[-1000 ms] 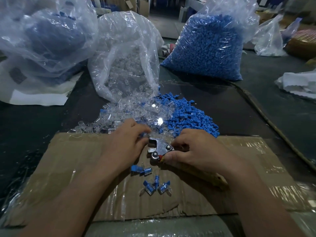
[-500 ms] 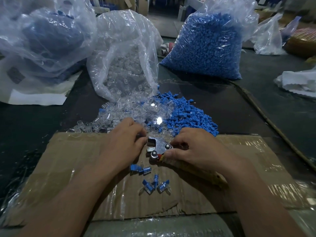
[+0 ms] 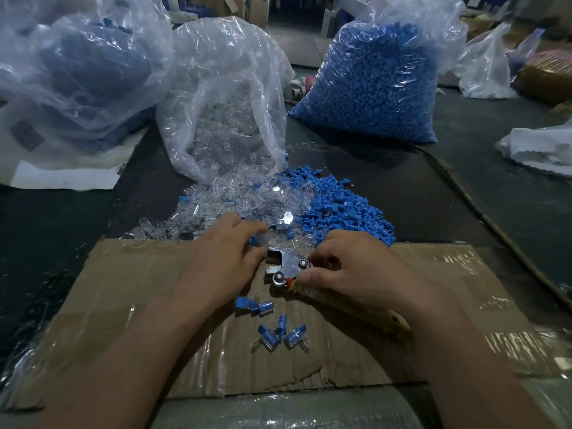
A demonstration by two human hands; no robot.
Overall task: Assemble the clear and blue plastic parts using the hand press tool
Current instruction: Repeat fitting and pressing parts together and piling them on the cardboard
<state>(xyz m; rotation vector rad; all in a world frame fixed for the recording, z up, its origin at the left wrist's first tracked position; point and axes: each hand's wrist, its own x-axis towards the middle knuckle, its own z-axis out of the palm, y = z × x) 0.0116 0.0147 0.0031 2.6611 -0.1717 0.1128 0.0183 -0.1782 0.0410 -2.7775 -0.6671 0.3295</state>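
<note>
The metal hand press tool (image 3: 283, 267) lies on the cardboard sheet (image 3: 117, 298), its handle running back under my right wrist. My right hand (image 3: 346, 270) grips the tool at its head, thumb by the red part. My left hand (image 3: 223, 258) reaches with curled fingers to the tool's jaw and the near edge of the clear parts pile (image 3: 235, 199); what its fingertips hold is hidden. The blue parts pile (image 3: 340, 212) lies just behind the tool. Several assembled clear-and-blue pieces (image 3: 278, 329) lie on the cardboard below the tool.
An open bag of clear parts (image 3: 223, 103) spills toward me. A full bag of blue parts (image 3: 371, 82) stands behind right. Another large plastic bag (image 3: 77, 72) sits at the left. White plastic (image 3: 538, 147) lies at the far right on the dark table.
My left hand's fingers have shifted slightly at the tool's jaw and the edge of the clear pile. My right hand keeps its grip on the tool.
</note>
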